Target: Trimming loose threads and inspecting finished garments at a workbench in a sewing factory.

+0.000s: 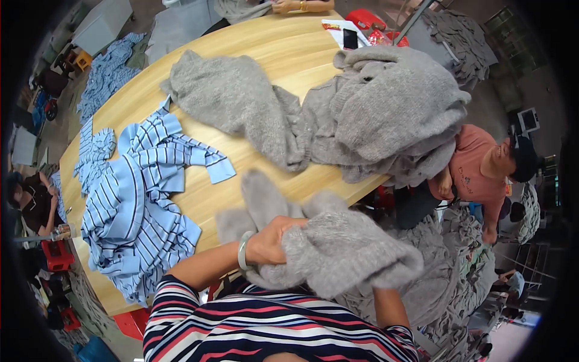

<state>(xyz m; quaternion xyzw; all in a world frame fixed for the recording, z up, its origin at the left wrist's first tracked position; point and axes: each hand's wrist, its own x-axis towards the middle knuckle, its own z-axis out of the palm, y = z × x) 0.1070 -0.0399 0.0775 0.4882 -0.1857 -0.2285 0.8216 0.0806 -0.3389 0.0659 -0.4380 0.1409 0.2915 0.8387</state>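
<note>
Left hand clasps a grey garment; right hand hidden, finger state unclear; white box beyond wooden table bearing striped clothes.

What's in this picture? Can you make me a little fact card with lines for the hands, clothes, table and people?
Left hand: gripping a gray knit garment
Right hand: hidden by that garment; its forearm shows below
Wrist: pale green bracelet on the left
Table: pale, wood-patterned top
Clothes on table, left: blue striped garments
Clothes on table, right: gray knit heap
Far edge: dark phone
Person at right: salmon shirt, dark cap
</note>
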